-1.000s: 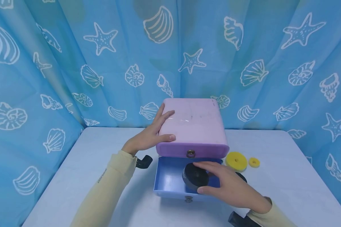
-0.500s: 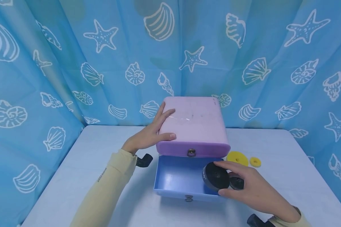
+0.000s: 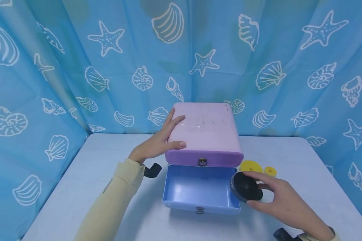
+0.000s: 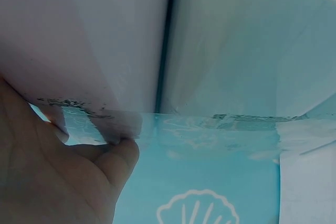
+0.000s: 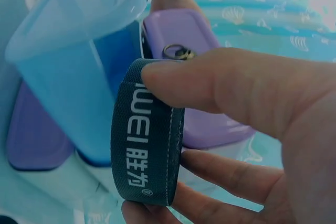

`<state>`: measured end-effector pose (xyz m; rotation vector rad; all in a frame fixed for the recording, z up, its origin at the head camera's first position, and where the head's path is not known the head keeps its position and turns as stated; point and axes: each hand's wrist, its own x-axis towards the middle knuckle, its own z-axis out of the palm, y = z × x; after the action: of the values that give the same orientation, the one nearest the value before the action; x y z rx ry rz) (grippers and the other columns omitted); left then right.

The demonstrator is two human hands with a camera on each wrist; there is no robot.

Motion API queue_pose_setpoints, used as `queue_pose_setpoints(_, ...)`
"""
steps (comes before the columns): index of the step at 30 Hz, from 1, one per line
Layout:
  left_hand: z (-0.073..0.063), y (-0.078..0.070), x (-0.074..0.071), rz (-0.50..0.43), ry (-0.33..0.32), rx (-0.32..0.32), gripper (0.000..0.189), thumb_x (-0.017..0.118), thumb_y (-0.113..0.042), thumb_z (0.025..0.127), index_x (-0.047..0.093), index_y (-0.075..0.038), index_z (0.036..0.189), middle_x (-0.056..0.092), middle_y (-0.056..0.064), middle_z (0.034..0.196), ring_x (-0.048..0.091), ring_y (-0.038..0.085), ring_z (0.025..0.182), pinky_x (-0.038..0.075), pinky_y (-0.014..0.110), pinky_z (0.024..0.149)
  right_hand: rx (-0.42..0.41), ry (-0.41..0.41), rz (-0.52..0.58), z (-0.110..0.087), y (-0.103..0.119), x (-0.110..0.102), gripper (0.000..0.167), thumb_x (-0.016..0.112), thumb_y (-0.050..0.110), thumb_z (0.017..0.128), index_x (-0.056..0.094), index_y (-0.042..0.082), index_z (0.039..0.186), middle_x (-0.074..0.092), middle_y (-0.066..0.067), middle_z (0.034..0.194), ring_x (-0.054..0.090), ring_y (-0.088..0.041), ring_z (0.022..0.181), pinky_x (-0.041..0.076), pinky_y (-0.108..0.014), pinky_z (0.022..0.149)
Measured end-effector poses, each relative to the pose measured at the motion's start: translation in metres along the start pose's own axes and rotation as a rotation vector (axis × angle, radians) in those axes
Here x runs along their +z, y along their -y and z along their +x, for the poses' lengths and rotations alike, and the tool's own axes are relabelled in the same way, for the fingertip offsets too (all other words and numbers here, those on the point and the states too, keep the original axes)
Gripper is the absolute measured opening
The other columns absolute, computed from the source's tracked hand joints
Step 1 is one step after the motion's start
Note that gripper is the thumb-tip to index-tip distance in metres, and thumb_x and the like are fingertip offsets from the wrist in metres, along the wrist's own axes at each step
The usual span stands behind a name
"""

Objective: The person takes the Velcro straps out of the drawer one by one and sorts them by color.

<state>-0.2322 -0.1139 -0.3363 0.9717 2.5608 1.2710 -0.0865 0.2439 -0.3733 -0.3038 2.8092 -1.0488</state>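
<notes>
My right hand (image 3: 285, 199) pinches a black roll of hook-and-loop tape (image 3: 245, 187) between thumb and fingers. It hangs tilted at the right end of the pulled-out blue drawer (image 3: 199, 189). White lettering runs along the rim of the tape roll (image 5: 142, 140) in the right wrist view. Part of a second, smaller black round piece (image 3: 258, 195) shows behind it. My left hand (image 3: 157, 144) rests on the left side of the pink drawer box (image 3: 205, 129), fingers spread over its top edge. In the left wrist view, the fingertips (image 4: 123, 156) touch the box's surface.
A large yellow disc (image 3: 249, 166) and a small yellow ring (image 3: 270, 171) lie on the white table (image 3: 114, 201), right of the box. The purple drawer (image 3: 184, 158) above the blue one is pushed in. A blue shell-print curtain (image 3: 169, 67) hangs behind.
My right hand has carried the black tape roll rightward, from over the middle of the blue drawer to its right end. The left hand has stayed on the box.
</notes>
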Motion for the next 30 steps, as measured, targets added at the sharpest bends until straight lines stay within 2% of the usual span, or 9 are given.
queue_pose_setpoints(6,-0.001,0.0,0.001,0.001,-0.006,-0.003,0.089,0.061,-0.061,0.089,0.015,-0.035,0.161,-0.023,-0.014,0.164,-0.01,0.025,0.154,0.017,0.071,0.112,0.054,-0.015,-0.055,-0.002,-0.011,0.0,0.082,0.09,0.03,0.074,0.054,0.012,0.144,0.057,-0.02,0.139,0.064,-0.037,0.109,0.05,-0.062,0.091)
queue_pose_setpoints(14,-0.001,0.0,0.001,-0.001,-0.005,-0.004,0.09,0.061,-0.06,0.089,0.015,-0.034,0.162,-0.023,-0.013,0.165,-0.011,0.026,0.153,0.016,0.072,0.111,0.044,-0.079,-0.124,-0.007,-0.027,0.002,0.08,0.091,0.025,0.073,0.054,0.011,0.142,0.058,-0.022,0.137,0.062,-0.042,0.11,0.05,-0.063,0.089)
queue_pose_setpoints(24,-0.001,-0.001,0.002,-0.007,-0.007,-0.013,0.088,0.061,-0.058,0.089,0.015,-0.036,0.161,-0.023,-0.015,0.164,-0.01,0.025,0.154,0.017,0.072,0.111,0.088,-0.132,-0.141,-0.007,-0.046,0.004,0.081,0.089,0.017,0.072,0.052,0.006,0.143,0.054,-0.029,0.138,0.056,-0.049,0.115,0.05,-0.064,0.088)
queue_pose_setpoints(30,-0.001,0.0,0.002,0.0,-0.007,-0.018,0.089,0.061,-0.061,0.089,0.015,-0.037,0.161,-0.023,-0.016,0.164,-0.01,0.025,0.154,0.017,0.072,0.111,0.125,-0.132,-0.155,-0.006,-0.057,0.003,0.084,0.087,0.013,0.072,0.047,0.004,0.146,0.049,-0.032,0.141,0.05,-0.052,0.119,0.048,-0.065,0.09)
